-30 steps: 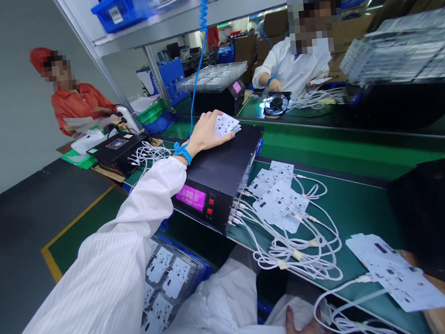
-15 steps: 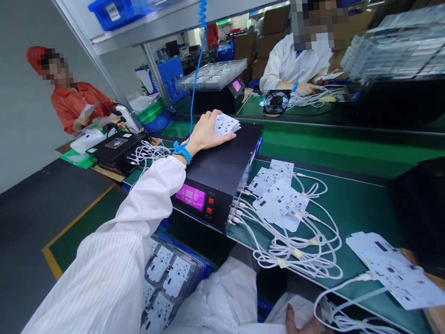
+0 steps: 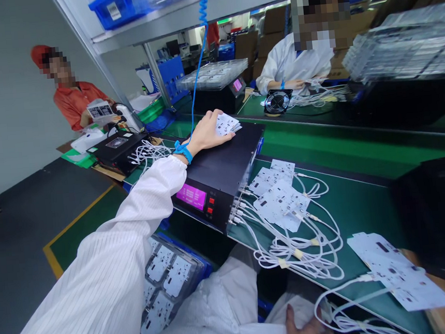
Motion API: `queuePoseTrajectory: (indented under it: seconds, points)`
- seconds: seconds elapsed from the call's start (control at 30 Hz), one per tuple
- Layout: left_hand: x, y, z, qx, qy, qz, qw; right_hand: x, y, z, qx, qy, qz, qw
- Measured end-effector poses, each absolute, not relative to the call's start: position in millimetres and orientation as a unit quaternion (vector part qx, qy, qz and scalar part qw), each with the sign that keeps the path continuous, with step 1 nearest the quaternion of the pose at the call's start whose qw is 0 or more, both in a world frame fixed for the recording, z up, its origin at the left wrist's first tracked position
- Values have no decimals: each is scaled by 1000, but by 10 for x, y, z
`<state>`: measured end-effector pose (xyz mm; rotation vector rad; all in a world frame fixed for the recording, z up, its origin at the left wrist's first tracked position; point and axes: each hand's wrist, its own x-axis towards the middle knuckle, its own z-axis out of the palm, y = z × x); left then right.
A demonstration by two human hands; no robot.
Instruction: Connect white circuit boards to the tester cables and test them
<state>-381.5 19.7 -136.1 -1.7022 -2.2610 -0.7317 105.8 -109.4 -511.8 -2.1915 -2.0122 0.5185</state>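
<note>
My left hand (image 3: pixel 206 133) reaches out over the top of a black test box (image 3: pixel 223 172) with a pink display. Its fingers close on a small stack of white circuit boards (image 3: pixel 226 123) resting on the box. A blue wrist strap (image 3: pixel 182 151) with a coiled blue cord sits on that wrist. My right hand (image 3: pixel 307 330) lies low at the bottom edge by my lap, fingers partly spread, close to white cables (image 3: pixel 349 322). More white boards (image 3: pixel 277 198) lie on the green mat, plugged into white cables (image 3: pixel 295 249).
A blue tray of boards (image 3: pixel 166 281) sits below the bench at my left knee. Another board (image 3: pixel 399 276) lies at right beside a second black box (image 3: pixel 436 210). One person in orange stands at left, another in white sits across the conveyor (image 3: pixel 341 146).
My hands have stayed where they were. The person in orange has lifted a packet, and the person in white has shifted their hands.
</note>
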Motion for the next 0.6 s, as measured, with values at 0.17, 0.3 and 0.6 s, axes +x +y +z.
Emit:
queuePoseTrajectory:
  seconds: [0.17,0.3,0.6]
  points:
    - [-3823,200,-1370,-588,-765,-246,93,1034,-1120,-5092,-725,-666,158,77]
    - [-3821,200,-1369,-581,-770,-246,90,1048,-1130,-5098,-720,-672,153,81]
    - [-3828,201,-1370,-583,-766,-256,84,1081,-1102,-5156,-719,-671,166,63]
